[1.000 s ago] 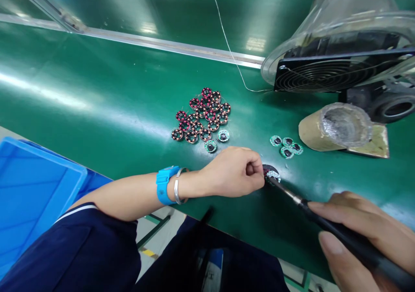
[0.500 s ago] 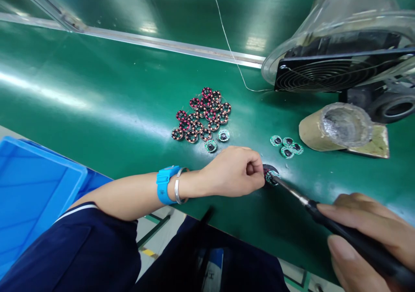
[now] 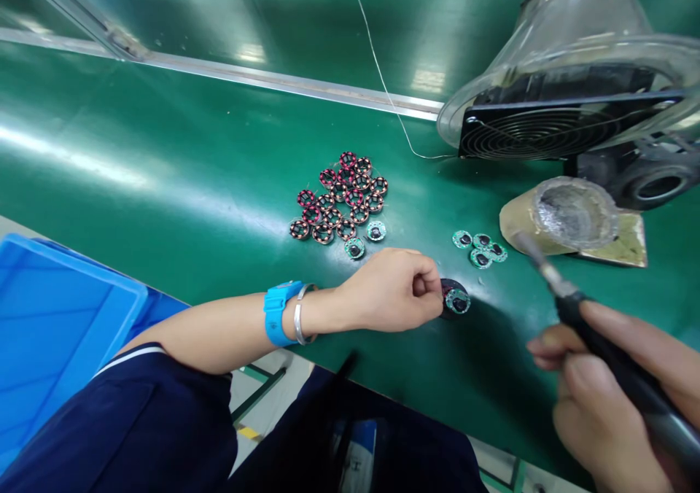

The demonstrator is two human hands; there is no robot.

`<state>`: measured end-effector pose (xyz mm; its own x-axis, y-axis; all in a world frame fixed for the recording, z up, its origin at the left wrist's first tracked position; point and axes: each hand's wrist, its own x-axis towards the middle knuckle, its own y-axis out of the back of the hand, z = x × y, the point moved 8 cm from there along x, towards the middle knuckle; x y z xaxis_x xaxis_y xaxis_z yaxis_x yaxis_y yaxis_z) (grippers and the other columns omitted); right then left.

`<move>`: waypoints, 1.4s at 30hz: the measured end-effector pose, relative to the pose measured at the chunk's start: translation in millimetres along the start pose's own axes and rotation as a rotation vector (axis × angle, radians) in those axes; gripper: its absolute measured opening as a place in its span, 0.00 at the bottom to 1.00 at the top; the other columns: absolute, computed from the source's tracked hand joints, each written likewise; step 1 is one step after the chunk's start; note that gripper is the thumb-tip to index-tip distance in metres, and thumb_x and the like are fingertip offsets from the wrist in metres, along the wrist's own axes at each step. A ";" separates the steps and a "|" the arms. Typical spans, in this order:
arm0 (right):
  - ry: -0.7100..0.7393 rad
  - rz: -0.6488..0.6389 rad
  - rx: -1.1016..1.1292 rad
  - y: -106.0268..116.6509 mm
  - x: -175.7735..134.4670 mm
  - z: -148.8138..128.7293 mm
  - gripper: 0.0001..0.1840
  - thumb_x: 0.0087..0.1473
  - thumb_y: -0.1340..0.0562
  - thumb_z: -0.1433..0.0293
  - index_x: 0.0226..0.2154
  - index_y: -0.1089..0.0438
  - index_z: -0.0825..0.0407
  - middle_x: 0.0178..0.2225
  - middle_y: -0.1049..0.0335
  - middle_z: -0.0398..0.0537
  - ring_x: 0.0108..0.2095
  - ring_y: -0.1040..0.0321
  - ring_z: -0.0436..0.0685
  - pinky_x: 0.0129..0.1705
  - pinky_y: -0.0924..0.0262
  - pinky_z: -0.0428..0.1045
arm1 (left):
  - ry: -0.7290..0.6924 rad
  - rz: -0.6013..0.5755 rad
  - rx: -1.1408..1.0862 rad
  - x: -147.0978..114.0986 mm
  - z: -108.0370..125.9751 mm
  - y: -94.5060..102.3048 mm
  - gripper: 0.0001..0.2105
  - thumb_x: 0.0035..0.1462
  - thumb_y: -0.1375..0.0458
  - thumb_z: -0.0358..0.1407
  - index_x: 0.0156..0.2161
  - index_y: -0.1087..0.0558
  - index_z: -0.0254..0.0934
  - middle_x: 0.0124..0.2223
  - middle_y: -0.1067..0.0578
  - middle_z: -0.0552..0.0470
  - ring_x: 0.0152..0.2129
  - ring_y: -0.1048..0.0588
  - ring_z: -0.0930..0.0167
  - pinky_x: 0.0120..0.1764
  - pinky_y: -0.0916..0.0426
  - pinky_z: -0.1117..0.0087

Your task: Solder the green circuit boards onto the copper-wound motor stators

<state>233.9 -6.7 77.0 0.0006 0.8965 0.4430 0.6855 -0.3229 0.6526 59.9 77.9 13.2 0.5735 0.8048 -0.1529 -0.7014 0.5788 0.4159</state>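
My left hand (image 3: 397, 290), with a blue wrist strap (image 3: 281, 311) and a silver bangle, is closed in a pinch at the edge of a round green circuit board (image 3: 458, 300). That board sits on a dark round base (image 3: 447, 313); the fingertips partly hide what they grip. My right hand (image 3: 607, 391) is wrapped round the black handle of a soldering iron (image 3: 574, 311). The iron's tip, blurred, is in front of the tan cup-shaped holder (image 3: 514, 223), apart from the board. Several loose round boards (image 3: 481, 241) lie beyond my left hand's fingertips.
Several copper-wound ring coils (image 3: 340, 198) are clustered on the green bench (image 3: 191, 150), with two boards beside them. A caged fan (image 3: 547, 128) under a clear hood stands back right. Thin solder wire (image 3: 383, 70) rises from near it. A blue bin (image 3: 60, 347) is at left.
My right hand has drawn the soldering iron off the round board, up and right toward the cup-shaped holder. My left hand has stayed almost in place at the board.
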 end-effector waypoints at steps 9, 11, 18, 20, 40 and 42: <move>0.182 -0.106 -0.020 -50.1 9.8 -7.9 0.20 0.54 0.30 0.70 0.48 0.32 0.50 0.37 0.24 0.45 0.29 0.28 0.50 0.34 0.32 0.47 | -0.122 -0.095 -0.073 7.6 0.1 1.5 0.06 0.56 0.42 0.31 0.39 0.25 0.33 0.36 0.27 0.53 0.24 0.28 0.80 0.28 0.32 0.77; 0.194 -0.117 -0.019 -50.7 8.8 -8.0 0.21 0.54 0.31 0.72 0.50 0.32 0.50 0.39 0.24 0.45 0.31 0.27 0.50 0.36 0.31 0.47 | -0.124 -0.131 -0.086 6.4 0.0 -0.7 0.07 0.54 0.41 0.30 0.40 0.26 0.33 0.38 0.28 0.52 0.24 0.27 0.80 0.26 0.31 0.78; 0.214 -0.116 -0.021 -48.5 7.9 -12.0 0.21 0.54 0.32 0.75 0.51 0.32 0.52 0.41 0.24 0.46 0.32 0.26 0.48 0.38 0.31 0.44 | -0.116 -0.128 -0.051 4.7 -1.8 -1.9 0.07 0.51 0.37 0.31 0.36 0.28 0.33 0.36 0.29 0.55 0.22 0.26 0.79 0.26 0.31 0.77; 0.215 -0.114 -0.013 -48.4 8.0 -12.1 0.21 0.54 0.32 0.75 0.50 0.32 0.53 0.41 0.24 0.47 0.32 0.26 0.48 0.39 0.31 0.44 | -0.118 -0.122 -0.055 4.6 -1.9 -1.3 0.06 0.51 0.37 0.31 0.35 0.28 0.33 0.35 0.29 0.55 0.22 0.26 0.79 0.26 0.31 0.77; 0.202 -0.105 -0.003 -52.5 9.8 -10.6 0.20 0.55 0.34 0.73 0.50 0.33 0.49 0.38 0.24 0.45 0.30 0.26 0.51 0.34 0.28 0.47 | 0.091 -0.107 -0.245 10.4 -13.4 -6.3 0.03 0.52 0.43 0.27 0.30 0.27 0.32 0.26 0.27 0.57 0.21 0.27 0.78 0.26 0.33 0.78; 0.197 -0.105 0.009 -53.7 10.0 -10.4 0.20 0.55 0.34 0.74 0.50 0.33 0.48 0.39 0.24 0.45 0.30 0.26 0.51 0.34 0.28 0.47 | 0.107 -0.120 -0.266 9.6 -15.1 -7.5 0.02 0.53 0.42 0.28 0.30 0.28 0.32 0.26 0.27 0.57 0.20 0.26 0.78 0.26 0.32 0.78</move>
<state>189.6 16.4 52.8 -0.2126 0.8483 0.4850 0.6809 -0.2274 0.6962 64.3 83.3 -4.9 0.6209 0.7297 -0.2866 -0.7257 0.6732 0.1420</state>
